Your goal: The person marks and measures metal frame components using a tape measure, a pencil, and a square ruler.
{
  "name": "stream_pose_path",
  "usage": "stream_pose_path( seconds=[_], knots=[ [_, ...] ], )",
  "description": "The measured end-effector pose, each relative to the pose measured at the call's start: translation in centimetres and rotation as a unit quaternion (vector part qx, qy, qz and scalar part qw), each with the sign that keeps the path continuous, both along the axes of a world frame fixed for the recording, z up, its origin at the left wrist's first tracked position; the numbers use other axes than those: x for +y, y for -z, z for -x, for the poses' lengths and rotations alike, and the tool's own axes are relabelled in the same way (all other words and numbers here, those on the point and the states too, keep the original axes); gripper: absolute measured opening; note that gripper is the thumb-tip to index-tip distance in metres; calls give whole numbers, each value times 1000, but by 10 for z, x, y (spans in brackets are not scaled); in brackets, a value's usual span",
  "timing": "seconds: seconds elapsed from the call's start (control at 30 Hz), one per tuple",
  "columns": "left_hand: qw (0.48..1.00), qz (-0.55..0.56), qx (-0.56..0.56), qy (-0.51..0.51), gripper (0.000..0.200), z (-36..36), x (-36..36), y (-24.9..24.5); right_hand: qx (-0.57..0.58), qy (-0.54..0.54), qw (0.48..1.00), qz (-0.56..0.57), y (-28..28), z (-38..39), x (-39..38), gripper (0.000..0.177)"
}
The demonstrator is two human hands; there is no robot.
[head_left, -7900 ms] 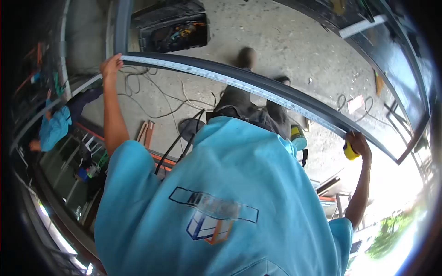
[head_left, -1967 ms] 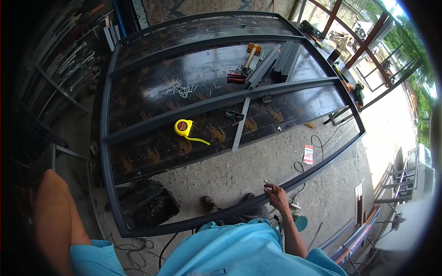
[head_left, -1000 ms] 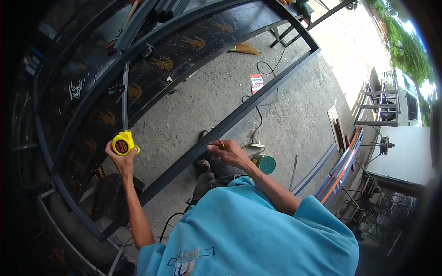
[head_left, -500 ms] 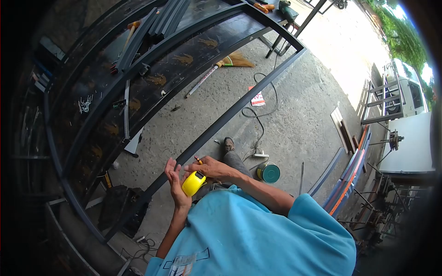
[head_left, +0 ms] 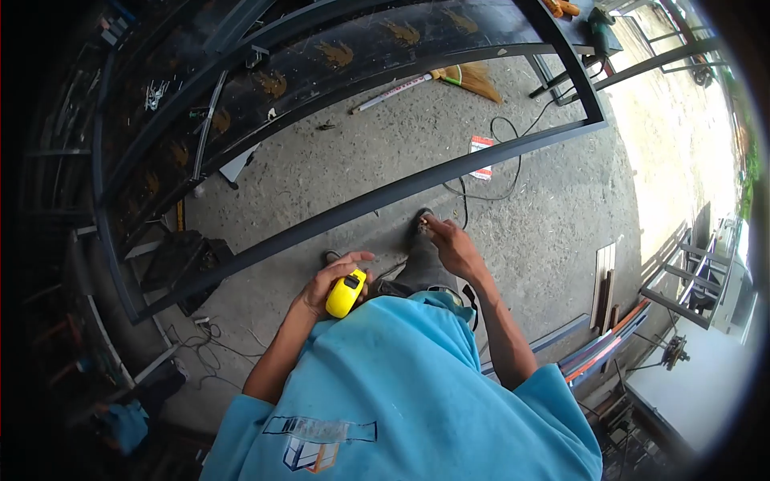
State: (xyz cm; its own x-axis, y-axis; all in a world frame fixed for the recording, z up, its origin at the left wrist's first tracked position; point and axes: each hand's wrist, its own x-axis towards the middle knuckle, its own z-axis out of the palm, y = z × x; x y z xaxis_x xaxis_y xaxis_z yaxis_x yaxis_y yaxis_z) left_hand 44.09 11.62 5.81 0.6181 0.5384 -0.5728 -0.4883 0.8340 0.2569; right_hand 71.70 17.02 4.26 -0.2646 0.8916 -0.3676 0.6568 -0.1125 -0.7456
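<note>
While the left hand [head_left: 321, 287] keeps the yellow tape measure [head_left: 346, 294] clasped, the right hand [head_left: 453, 248] has left it — fingers pinched narrow, frame rail [head_left: 361, 207] just beyond them — marking, seemingly, not measuring.

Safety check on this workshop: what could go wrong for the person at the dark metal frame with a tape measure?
The cable loops on the floor close to where the person stands, so a step might snag it. The right hand works at the frame bar, whose edge could scrape it. The left hand holds the tape measure with a partly spread grip; it might slip.
</note>
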Motion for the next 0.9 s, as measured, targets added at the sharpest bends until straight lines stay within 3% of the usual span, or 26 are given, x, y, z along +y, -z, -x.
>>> stream_pose_path(
  seconds=[0.03, 0.07, 0.1, 0.17, 0.2, 0.27, 0.33, 0.37, 0.4, 0.47, 0.53, 0.57, 0.6, 0.63, 0.73, 0.9],
  knots=[
    [998, -26, 61, -7, 37, -16, 9, -4, -45, -22, 999, 20, -13, -17, 12, 39],
    [991, -35, 130, -17, 35, -29, 19, -6, -12, -46, 999, -26, -1, -36, 16, 39],
    [963, -71, 258, -31, 29, -43, 28, -4, 7, -31, 999, 0, -4, -41, 22, 35],
    [837, -244, 490, 2, 28, -55, 42, 0, 26, -32, 999, 31, -15, -44, 41, 30],
    [839, -228, 494, -6, 28, -60, 47, -2, 66, 5, 995, 80, -16, -41, 47, 23],
    [742, -274, 611, 26, 31, -66, 54, -2, 100, 36, 985, 137, -19, -40, 63, 15],
    [727, -238, 644, 22, 36, -71, 60, -1, 195, 88, 950, 227, -16, -41, 75, 19],
    [706, -214, 675, 17, 42, -73, 63, 0, 311, 85, 905, 278, -11, -47, 82, 34],
    [710, -202, 675, 16, 42, -73, 63, 1, 306, 79, 904, 289, -10, -48, 80, 34],
    [781, -138, 609, 5, 51, -73, 67, 8, 549, 165, 752, 325, -31, -37, 89, 41],
    [791, -120, 599, -21, 50, -78, 60, 33, 564, 158, 739, 333, -22, -45, 87, 44],
    [769, -142, 621, -60, 49, -80, 61, 44, 460, 113, 856, 207, -9, -54, 84, 46],
    [743, -169, 641, -99, 48, -84, 60, 52, 337, 60, 937, 70, 1, -59, 82, 47],
    [739, -158, 643, -124, 49, -89, 62, 52, 233, 61, 969, 44, -1, -58, 82, 43],
    [727, -166, 652, -136, 51, -91, 62, 53, 205, 104, 971, 70, -3, -43, 76, 38],
    [728, -171, 660, -72, 53, -84, 61, 46, 191, 121, 972, -62, 16, -17, 47, 22]
  ],
)
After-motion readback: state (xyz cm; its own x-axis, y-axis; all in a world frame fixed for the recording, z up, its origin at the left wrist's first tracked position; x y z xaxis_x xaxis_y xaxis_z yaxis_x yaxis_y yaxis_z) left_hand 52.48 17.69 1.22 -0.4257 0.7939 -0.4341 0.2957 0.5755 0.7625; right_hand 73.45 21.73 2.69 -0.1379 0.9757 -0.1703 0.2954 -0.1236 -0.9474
